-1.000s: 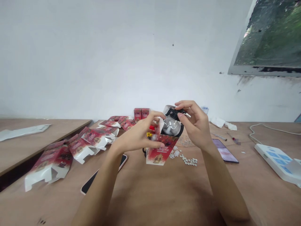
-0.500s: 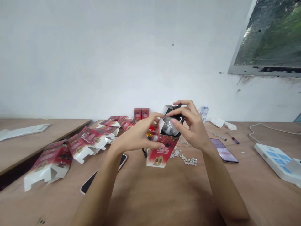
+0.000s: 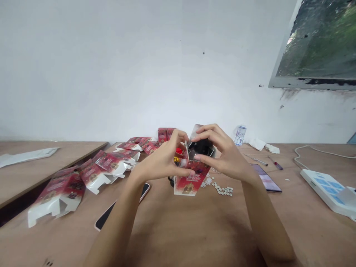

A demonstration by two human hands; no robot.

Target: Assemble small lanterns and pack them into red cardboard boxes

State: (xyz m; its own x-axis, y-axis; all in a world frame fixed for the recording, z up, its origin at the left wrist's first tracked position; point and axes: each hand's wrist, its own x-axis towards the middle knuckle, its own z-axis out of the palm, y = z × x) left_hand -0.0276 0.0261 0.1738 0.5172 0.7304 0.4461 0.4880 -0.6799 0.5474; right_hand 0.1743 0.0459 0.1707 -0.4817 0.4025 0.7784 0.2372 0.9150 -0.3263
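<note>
My left hand [image 3: 167,155] is closed round a red printed carton [image 3: 190,181], thumb on its front and fingers behind. The carton is tilted in mid-air, with its top open and white flaps raised. Down inside the opening sits a small black lantern [image 3: 200,148], mostly hidden by the carton walls. My right hand [image 3: 219,148] grips the lantern's black end at the carton's mouth, fingers over the far side and thumb at the near edge. Behind the carton, a red and gold object [image 3: 177,159] is partly covered by my left hand.
Several flattened red cartons [image 3: 102,163] lie to the left, and two upright red boxes [image 3: 162,135] stand by the wall. Button cells [image 3: 224,190], a phone [image 3: 266,178], screwdrivers [image 3: 275,163] and a white power strip [image 3: 328,191] lie rightward. Another phone [image 3: 105,217] is beside my left forearm.
The lantern has gone deeper into the carton; its clear globe, visible before, is now out of sight. My right hand has moved slightly down and left. My left hand keeps its hold.
</note>
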